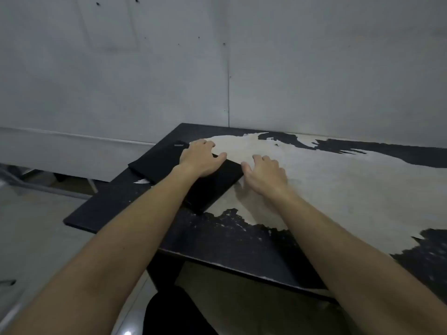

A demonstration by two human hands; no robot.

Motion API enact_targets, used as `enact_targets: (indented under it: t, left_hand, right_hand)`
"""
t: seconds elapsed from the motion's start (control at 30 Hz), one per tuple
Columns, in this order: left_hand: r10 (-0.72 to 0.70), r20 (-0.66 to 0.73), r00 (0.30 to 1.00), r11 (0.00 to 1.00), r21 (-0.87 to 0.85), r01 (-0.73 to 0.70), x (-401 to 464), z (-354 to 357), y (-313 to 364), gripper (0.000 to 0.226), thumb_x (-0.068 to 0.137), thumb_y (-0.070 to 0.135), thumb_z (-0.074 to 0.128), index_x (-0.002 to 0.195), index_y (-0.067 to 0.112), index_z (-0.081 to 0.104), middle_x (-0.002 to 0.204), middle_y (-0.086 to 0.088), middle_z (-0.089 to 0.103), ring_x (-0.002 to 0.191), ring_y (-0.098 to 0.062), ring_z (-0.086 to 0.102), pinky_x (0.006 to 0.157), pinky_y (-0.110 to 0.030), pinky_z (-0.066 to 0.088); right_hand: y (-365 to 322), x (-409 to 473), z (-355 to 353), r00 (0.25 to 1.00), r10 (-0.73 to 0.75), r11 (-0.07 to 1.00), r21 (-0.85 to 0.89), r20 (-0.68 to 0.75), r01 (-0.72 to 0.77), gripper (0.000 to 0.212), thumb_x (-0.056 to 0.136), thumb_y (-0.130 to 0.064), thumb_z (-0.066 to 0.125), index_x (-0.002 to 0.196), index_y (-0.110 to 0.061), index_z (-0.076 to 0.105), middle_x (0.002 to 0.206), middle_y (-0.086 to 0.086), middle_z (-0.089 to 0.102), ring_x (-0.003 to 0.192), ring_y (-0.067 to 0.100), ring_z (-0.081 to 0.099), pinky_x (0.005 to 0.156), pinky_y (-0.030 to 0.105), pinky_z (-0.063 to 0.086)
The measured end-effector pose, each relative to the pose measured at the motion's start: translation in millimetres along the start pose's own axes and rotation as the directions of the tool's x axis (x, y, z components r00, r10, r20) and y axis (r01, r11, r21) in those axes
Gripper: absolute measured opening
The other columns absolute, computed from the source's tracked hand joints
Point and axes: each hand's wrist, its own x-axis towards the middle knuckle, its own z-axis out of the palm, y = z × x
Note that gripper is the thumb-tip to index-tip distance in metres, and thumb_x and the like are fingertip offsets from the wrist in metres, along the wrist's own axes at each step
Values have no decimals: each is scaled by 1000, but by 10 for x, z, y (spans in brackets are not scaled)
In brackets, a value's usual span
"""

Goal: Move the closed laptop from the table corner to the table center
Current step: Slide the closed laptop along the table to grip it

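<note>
Left hand [200, 158] lies palm-down on the closed laptop [159, 160], fingers bent over its far edge, thumb spread along that edge, a hold on the lid. Right hand [264, 176] rests just right of it, fingers loosely bent and apart on the table [338, 189], thumb at the laptop's right corner. The black laptop sits flat left of frame centre, near the table's far-left corner; worn tabletop spreads right.

Bare utility-type room, exact use unclear — plain grey walls [314, 68] are showing scattered small holes and meeting in a corner, a black table [338, 189] is peeling down to pale board, and pale floor [36, 238] with a metal frame [55, 190] is showing left.
</note>
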Motion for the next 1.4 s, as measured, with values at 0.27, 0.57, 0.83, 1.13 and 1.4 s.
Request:
enact_targets:
  t: [0.27, 0.57, 0.83, 1.13, 1.4]
  left_hand:
    - [-199, 33, 979, 979, 60, 197, 45, -125, -621, 77, 87, 66, 39, 145, 16, 47, 151, -11, 44, 134, -35, 41, 104, -54, 36]
    - [-433, 45, 900, 898, 108, 426, 120, -161, -1152, 83, 83, 68, 40, 147, 15, 42, 150, -17, 43, 137, -38, 36, 107, -53, 33]
    - [-532, 71, 844, 842, 147, 518, 142, -121, -1285, 97, 76, 82, 39, 148, 17, 40, 148, -19, 45, 136, -40, 37, 109, -53, 28]
    - [-591, 80, 803, 798, 200, 568, 155, -205, -1350, 112, 58, 97, 46, 134, 15, 57, 135, -15, 57, 128, -37, 44, 103, -49, 31]
    - [-601, 84, 795, 798, 121, 590, 62, -192, -1364, 116, 58, 97, 45, 136, 13, 55, 136, -16, 54, 129, -37, 42, 104, -50, 36]
  right_hand:
    - [-291, -33, 293, 996, 75, 996, 44, 48, -78, 65, 96, -61, 37, 136, -11, 48, 135, 16, 49, 122, 36, 43, 91, 48, 41]
    - [-433, -14, 383, 988, 139, 990, 13, 65, -140, 72, 95, -64, 40, 140, -8, 42, 139, 22, 48, 127, 38, 40, 94, 49, 40]
    - [-477, -36, 371, 979, 168, 986, 0, 115, -170, 76, 92, -66, 44, 144, -10, 37, 139, 23, 48, 128, 39, 41, 96, 48, 40]
    - [-533, -6, 356, 944, 279, 936, 170, 177, -309, 102, 88, -58, 62, 158, -9, 7, 149, 28, 34, 137, 42, 31, 106, 48, 35]
    - [-428, 154, 338, 933, 301, 932, 146, 199, -332, 92, 83, -61, 63, 149, -7, 30, 148, 20, 40, 135, 37, 33, 103, 46, 37]
